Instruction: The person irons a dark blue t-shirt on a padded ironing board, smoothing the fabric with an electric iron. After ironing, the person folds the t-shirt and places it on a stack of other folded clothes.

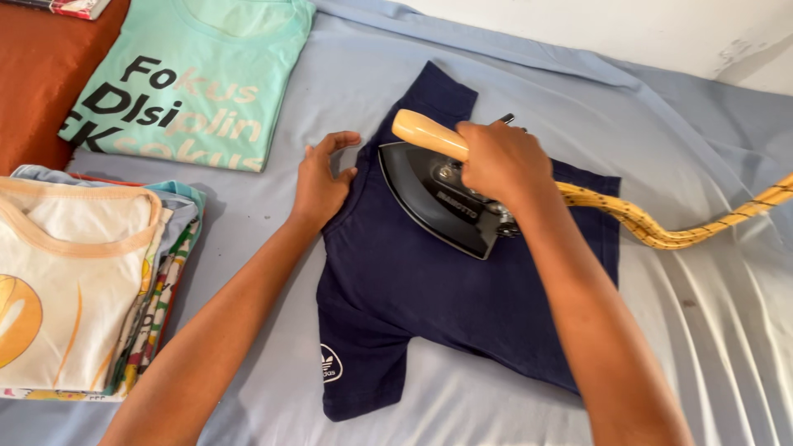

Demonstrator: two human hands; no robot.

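A dark navy garment lies flat on a pale blue sheet. On it rests a black iron with a tan wooden handle, its tip pointing toward the upper left. My right hand is closed around that handle. My left hand lies flat with fingers spread on the garment's left edge, just beside the iron's tip. A yellow braided cord runs from the iron off to the right.
A folded mint-green shirt with lettering lies at the upper left. A stack of folded clothes, a cream shirt on top, sits at the left edge. An orange-brown surface shows far left. A white wall runs behind.
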